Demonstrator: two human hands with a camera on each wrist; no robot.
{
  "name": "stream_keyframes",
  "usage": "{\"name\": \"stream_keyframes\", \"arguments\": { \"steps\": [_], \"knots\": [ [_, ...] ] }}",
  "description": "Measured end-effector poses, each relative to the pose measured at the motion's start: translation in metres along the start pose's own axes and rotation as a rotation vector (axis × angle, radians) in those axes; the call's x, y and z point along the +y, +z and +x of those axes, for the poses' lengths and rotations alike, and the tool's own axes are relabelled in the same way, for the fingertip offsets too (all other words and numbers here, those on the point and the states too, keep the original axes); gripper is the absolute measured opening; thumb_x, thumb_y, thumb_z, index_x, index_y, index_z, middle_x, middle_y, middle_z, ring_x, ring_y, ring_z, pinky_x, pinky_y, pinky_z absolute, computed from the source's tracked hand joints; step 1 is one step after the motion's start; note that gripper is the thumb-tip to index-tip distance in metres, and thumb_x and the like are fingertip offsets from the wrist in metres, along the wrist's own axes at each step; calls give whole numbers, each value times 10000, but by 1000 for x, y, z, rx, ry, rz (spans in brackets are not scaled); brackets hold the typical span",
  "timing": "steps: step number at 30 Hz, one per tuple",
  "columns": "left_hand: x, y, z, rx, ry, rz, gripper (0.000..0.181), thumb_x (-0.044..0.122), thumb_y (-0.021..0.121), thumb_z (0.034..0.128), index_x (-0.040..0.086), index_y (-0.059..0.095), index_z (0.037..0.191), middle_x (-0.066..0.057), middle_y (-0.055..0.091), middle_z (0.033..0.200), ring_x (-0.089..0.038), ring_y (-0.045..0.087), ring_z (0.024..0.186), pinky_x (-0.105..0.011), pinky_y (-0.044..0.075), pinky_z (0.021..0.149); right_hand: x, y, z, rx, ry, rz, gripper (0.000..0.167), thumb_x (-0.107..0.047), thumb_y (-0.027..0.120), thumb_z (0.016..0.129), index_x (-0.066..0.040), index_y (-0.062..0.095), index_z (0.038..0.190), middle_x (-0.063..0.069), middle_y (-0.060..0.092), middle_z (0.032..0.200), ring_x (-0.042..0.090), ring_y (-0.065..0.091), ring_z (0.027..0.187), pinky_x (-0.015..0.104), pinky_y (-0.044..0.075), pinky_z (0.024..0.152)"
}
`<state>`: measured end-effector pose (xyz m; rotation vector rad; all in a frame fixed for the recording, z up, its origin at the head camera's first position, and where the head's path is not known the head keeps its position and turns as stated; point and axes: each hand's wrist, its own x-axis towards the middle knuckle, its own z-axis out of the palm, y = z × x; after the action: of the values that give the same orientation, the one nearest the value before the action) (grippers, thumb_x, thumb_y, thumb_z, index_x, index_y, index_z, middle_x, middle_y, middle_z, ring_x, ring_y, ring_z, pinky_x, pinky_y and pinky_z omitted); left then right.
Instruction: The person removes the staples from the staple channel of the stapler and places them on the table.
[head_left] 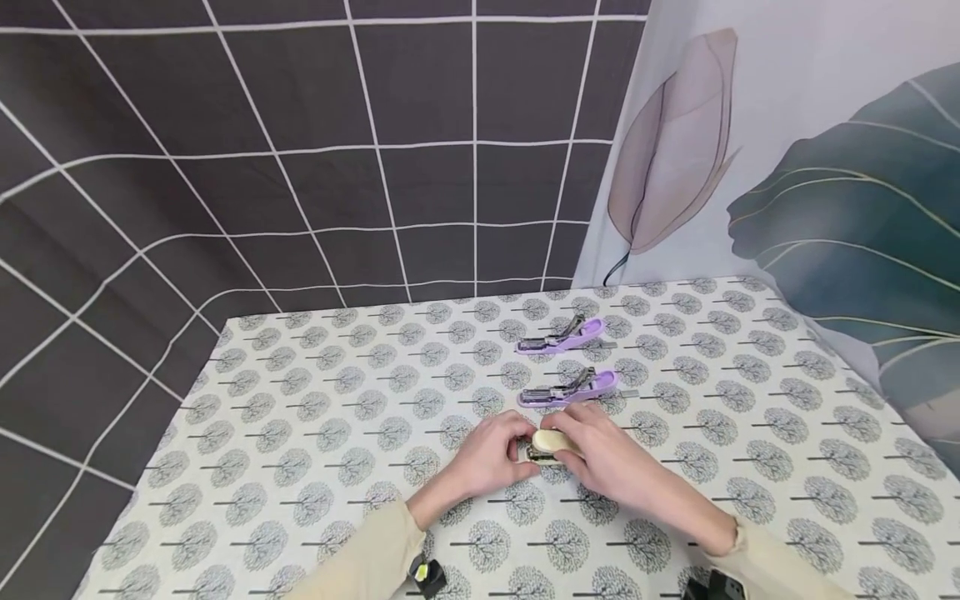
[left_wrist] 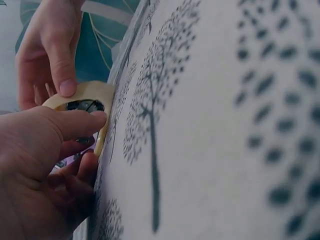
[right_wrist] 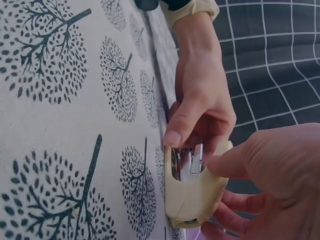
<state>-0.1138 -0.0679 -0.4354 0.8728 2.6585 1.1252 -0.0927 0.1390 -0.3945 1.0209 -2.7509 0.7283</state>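
A small cream stapler (head_left: pixel 555 442) with a metal inside sits low over the tree-print cloth, between both hands. My left hand (head_left: pixel 489 454) pinches its left end, the thumb on the near side. From the right, my right hand (head_left: pixel 606 454) grips the cream body with thumb and fingers. Seen by the right wrist camera, the cream shell (right_wrist: pixel 187 200) has an opening with shiny metal parts. Left fingers touch beside that opening. In the left wrist view the left thumb (left_wrist: pixel 82 122) lies across the stapler's side, hiding part of it.
Beyond the hands lie two purple staplers, one nearer (head_left: pixel 606 383) and one farther (head_left: pixel 588 332), both with metal parts raised. Tree-print cloth (head_left: pixel 337 433) covers the table. A dark grid curtain (head_left: pixel 315 192) and a leaf-print curtain (head_left: pixel 750 250) hang behind.
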Motion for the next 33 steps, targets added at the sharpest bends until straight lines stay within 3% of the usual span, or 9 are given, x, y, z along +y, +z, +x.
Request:
{"name": "stream_keyframes", "arguments": {
  "steps": [7, 16, 20, 26, 29, 33],
  "knots": [
    [2, 4, 2, 44, -3, -8, 276, 104, 876, 748, 65, 747, 990, 59, 644, 909, 25, 462, 594, -161, 432, 554, 0, 0, 2, -14, -37, 5, 400, -4, 797, 786, -78, 657, 1154, 26, 620, 1007, 248, 588, 959, 463, 544, 817],
    [-1, 8, 2, 71, 10, -7, 229, 113, 882, 743, 80, 764, 937, 68, 672, 907, 19, 451, 567, -166, 421, 547, 2, 7, -2, 24, -29, -13, 376, 32, 764, 792, -96, 645, 1125, 39, 614, 1041, 218, 546, 962, 413, 541, 796],
    [-3, 7, 3, 80, 24, -6, 240, 115, 882, 745, 79, 768, 953, 69, 677, 904, 18, 452, 569, -169, 418, 553, 4, 5, -6, 73, -32, 65, 395, 115, 715, 786, -89, 616, 1109, 26, 611, 1048, 190, 564, 955, 388, 550, 807],
    [-3, 5, 3, 79, -3, -8, 255, 123, 882, 746, 87, 771, 973, 87, 673, 905, 12, 449, 567, -184, 411, 574, 15, -2, -13, 107, -47, 245, 376, 167, 639, 815, -79, 558, 1088, -33, 572, 986, 113, 582, 865, 275, 551, 739],
    [-3, 5, 2, 81, -11, 1, 259, 129, 881, 743, 129, 780, 982, 114, 671, 913, 14, 446, 572, -198, 395, 628, 21, -2, -17, 124, -57, 318, 368, 182, 640, 817, -38, 540, 1095, 3, 594, 991, 143, 625, 860, 275, 564, 755],
    [-2, 5, 0, 74, -31, 1, 264, 134, 881, 741, 170, 786, 984, 142, 667, 921, 13, 442, 571, -214, 374, 661, 26, 1, -24, 170, -88, 332, 387, 173, 670, 802, 19, 532, 1129, 88, 633, 1056, 234, 658, 939, 310, 570, 797]
  ]
}}
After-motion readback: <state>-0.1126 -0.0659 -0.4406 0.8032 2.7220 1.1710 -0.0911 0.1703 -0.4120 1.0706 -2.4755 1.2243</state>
